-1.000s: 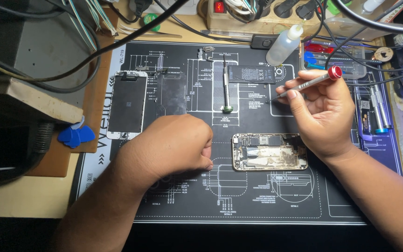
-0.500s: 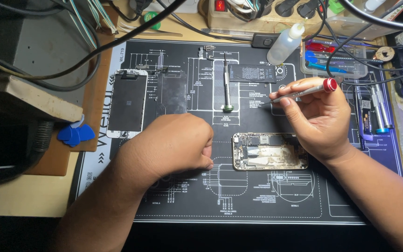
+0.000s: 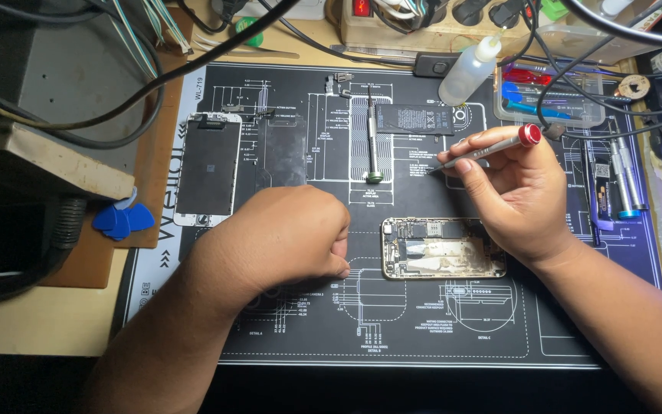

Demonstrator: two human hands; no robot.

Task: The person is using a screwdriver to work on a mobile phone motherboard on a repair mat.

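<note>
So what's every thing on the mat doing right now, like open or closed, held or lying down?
Phone body: opened up, insides showing, flat on the mat.
Red-capped screwdriver: held in the right hand, tip off the phone.
Left hand: closed in a fist beside the phone.
Screen panel: taken off, lying flat.
Battery: out, lying flat.
Green-tipped screwdriver: lying unused.
Squeeze bottle: capped, tilted.
</note>
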